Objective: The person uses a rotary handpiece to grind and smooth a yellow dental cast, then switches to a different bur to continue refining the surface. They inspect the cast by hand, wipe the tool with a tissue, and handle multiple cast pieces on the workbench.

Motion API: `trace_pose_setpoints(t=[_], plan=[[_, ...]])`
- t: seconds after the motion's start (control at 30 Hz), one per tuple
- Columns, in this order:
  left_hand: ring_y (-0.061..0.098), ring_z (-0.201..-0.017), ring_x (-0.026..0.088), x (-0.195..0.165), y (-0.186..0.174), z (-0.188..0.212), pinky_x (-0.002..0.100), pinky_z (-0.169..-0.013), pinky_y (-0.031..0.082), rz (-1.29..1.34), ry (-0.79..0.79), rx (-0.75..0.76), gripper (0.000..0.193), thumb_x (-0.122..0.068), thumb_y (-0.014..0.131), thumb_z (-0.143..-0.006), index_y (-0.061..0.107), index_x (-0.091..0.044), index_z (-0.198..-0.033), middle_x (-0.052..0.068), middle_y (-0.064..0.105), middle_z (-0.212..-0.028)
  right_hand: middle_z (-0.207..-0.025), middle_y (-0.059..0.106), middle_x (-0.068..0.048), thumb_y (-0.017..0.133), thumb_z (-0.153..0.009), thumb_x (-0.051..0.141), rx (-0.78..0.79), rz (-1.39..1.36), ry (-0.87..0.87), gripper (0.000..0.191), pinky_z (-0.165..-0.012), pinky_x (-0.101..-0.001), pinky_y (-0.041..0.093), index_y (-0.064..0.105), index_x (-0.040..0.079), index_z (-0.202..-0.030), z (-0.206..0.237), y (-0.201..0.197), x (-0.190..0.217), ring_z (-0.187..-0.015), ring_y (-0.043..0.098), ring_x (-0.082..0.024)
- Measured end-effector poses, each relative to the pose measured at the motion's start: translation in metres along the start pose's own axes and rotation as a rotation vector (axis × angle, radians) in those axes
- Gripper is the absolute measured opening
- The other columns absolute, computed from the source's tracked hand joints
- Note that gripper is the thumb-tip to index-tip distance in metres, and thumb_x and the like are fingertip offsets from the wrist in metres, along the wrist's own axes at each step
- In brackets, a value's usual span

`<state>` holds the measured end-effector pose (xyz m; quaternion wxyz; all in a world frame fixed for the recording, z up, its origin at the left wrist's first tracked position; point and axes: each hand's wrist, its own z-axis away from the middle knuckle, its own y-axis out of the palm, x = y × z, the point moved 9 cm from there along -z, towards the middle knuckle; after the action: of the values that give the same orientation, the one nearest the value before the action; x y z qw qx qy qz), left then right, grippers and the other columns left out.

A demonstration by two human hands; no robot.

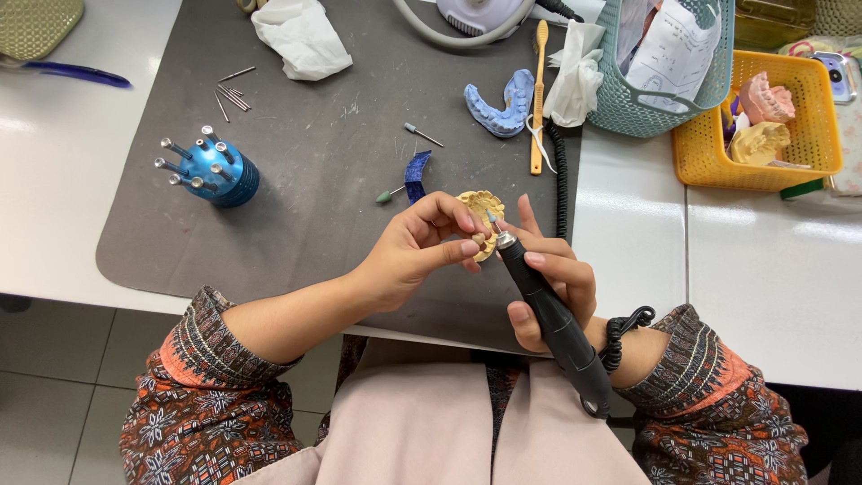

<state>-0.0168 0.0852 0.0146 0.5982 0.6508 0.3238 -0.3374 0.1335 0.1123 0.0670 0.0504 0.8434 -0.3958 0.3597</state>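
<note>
My left hand [417, 251] pinches a small yellow dental cast [480, 205] above the front edge of the grey mat [305, 144]. My right hand [548, 278] grips a black rotary handpiece [561, 332] like a pen. Its metal tip touches the cast beside my left fingertips. A coiled black cable [620, 334] runs from the handpiece past my right wrist.
A blue round bur stand [214, 171] sits at the mat's left, loose burs [232, 94] behind it. A blue cast [499, 108], toothbrush [539, 90] and tissues [301, 38] lie at the back. A teal basket [660, 112] and a yellow basket [763, 166] with casts stand right.
</note>
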Motion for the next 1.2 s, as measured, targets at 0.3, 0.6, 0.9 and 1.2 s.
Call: trace_pose_setpoints(t=[0.3, 0.6, 0.9, 1.2], plan=[[0.065, -0.112, 0.017, 0.0054, -0.0048, -0.0008, 0.036, -0.093, 0.06, 0.182, -0.028, -0.005, 0.017, -0.004, 0.068, -0.101, 0.057, -0.009, -0.113, 0.004, 0.062, -0.115, -0.126, 0.06, -0.016, 0.058, -0.103, 0.022, 0.005, -0.059, 0.021, 0.036, -0.132, -0.0707, 0.007, 0.042, 0.011, -0.133, 0.0015, -0.0003, -0.0019, -0.145, 0.054, -0.043], [0.065, -0.113, 0.017, 0.0037, -0.0038, -0.0004, 0.035, -0.092, 0.06, 0.166, -0.031, -0.019, 0.022, -0.004, 0.069, -0.099, 0.056, -0.008, -0.116, 0.006, 0.062, -0.116, -0.127, 0.062, -0.016, 0.056, -0.103, 0.02, 0.021, -0.036, 0.048, 0.035, -0.132, -0.069, 0.004, 0.042, 0.011, -0.134, -0.0003, 0.0006, -0.0017, -0.146, 0.053, -0.042], [0.065, -0.113, 0.017, 0.0022, -0.0026, -0.0003, 0.035, -0.093, 0.06, 0.15, -0.026, -0.01, 0.022, -0.004, 0.069, -0.1, 0.055, -0.009, -0.117, 0.007, 0.062, -0.117, -0.126, 0.064, -0.016, 0.056, -0.102, 0.021, 0.033, -0.015, 0.051, 0.036, -0.132, -0.0689, 0.004, 0.043, 0.011, -0.134, -0.0005, 0.0005, -0.0018, -0.146, 0.053, -0.041], [0.065, -0.114, 0.017, 0.0018, -0.0016, 0.0006, 0.035, -0.092, 0.06, 0.155, -0.022, -0.001, 0.021, -0.005, 0.069, -0.1, 0.055, -0.009, -0.116, 0.006, 0.063, -0.116, -0.125, 0.065, -0.019, 0.057, -0.102, 0.022, 0.018, 0.011, 0.04, 0.035, -0.132, -0.0689, 0.006, 0.044, 0.01, -0.132, -0.0001, -0.0016, -0.0021, -0.144, 0.054, -0.041]])
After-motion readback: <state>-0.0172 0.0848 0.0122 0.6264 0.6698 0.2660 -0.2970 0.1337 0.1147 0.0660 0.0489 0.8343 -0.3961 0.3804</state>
